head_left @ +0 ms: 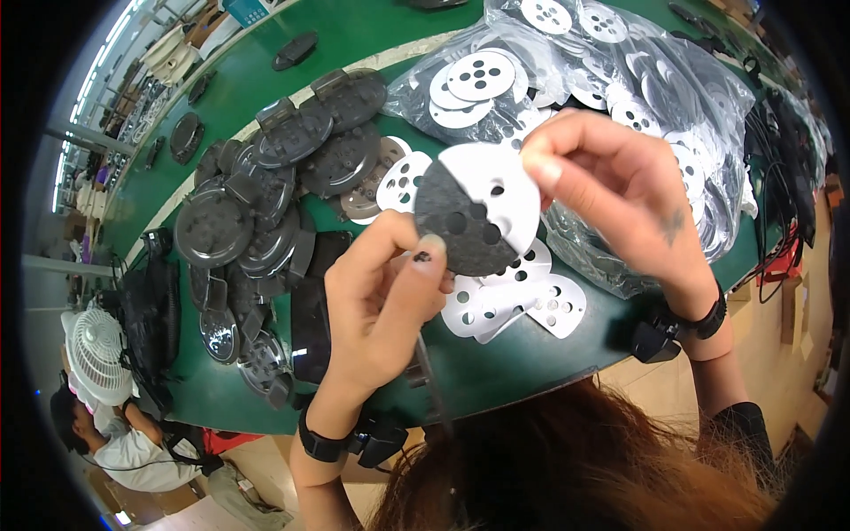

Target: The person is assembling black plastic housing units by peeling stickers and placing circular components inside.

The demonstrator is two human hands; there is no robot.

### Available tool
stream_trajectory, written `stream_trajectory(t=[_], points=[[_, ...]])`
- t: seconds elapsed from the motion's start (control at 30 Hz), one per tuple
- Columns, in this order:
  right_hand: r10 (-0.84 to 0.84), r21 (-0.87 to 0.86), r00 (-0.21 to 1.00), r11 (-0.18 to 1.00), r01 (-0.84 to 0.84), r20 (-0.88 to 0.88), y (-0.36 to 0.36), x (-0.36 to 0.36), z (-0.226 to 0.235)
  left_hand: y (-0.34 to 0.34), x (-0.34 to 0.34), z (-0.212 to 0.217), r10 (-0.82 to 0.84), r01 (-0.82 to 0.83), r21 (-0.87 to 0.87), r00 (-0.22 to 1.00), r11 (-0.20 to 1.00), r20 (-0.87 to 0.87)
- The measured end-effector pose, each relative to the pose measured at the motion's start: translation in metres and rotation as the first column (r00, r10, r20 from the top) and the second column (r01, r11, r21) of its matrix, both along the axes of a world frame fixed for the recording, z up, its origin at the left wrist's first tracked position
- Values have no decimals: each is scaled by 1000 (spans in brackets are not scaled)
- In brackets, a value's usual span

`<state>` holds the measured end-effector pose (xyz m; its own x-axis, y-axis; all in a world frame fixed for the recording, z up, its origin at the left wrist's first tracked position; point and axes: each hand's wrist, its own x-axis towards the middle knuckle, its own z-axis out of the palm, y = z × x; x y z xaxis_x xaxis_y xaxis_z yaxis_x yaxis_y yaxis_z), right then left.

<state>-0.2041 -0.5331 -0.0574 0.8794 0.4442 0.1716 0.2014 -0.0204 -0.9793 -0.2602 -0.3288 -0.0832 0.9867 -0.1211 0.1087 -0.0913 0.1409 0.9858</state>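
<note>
Above the table I hold a round pad [452, 199] with holes between both hands. Its lower left half is dark grey and felt-like, its upper right half smooth and white. My left hand [372, 305] pinches the dark lower left edge between thumb and fingers. At the white upper right edge, my right hand [624, 181] is closed with thumb against forefinger. Just below the pad lie several white holed pieces [558, 305], overlapping on the table. Another white holed disc [403, 181] shows behind my left hand, partly covered.
Glossy dark round housings [212, 226] lie heaped on the green table [398, 66] to the left. A clear plastic bag [567, 71] of white holed discs spreads at the back right. Black cables hang at the right edge. A white fan [99, 354] and another person [133, 456] are far left.
</note>
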Motion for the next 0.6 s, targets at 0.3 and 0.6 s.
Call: stream_trajectory(t=[0.3,0.6], points=[[-248,-22,962,967,252,113,-20,29,-3,8,6,0,-44,27,-263,997,964,-58],[8,-113,979,993,15,202,-7,19,-12,8,7,-12,-196,190,-281,981,941,7]])
